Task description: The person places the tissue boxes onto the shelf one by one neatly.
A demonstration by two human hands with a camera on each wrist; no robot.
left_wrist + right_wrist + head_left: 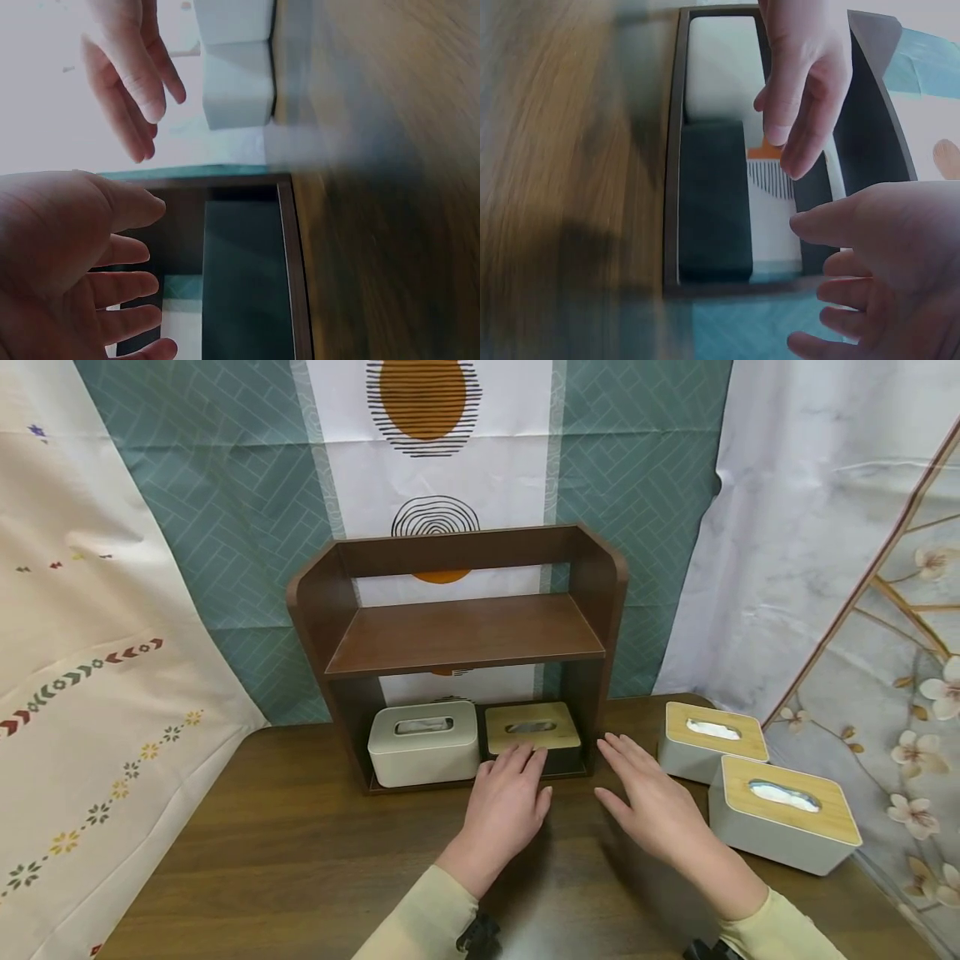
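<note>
— Both hands were in front of the wooden shelf [465, 635], yes? What did the left hand [506, 802] do?

— Left hand was flat, fingers straight and relaxed, holding nothing. Its fingertips [525, 755] reached the front edge of the dark tissue box with the bamboo lid [532, 728]; from the head view I could not tell if they really touched it.

— And where did this box stand?

— In the lower compartment of the shelf, on the right side, just beside a white tissue box [424, 743] which stood on the left side.

— The right hand [651, 800]?

— It was also released, palm down, fingers spread a little, above the brown table [285, 852], near the right foot of the shelf. It gripped nothing.

— Was something more on the table?

— Two white tissue boxes with bamboo lids, to the right of the shelf: a farther box [712, 742] and a nearer box [783, 814], touching or nearly touching each other. Behind everything hung patterned curtains [225, 527].
</note>
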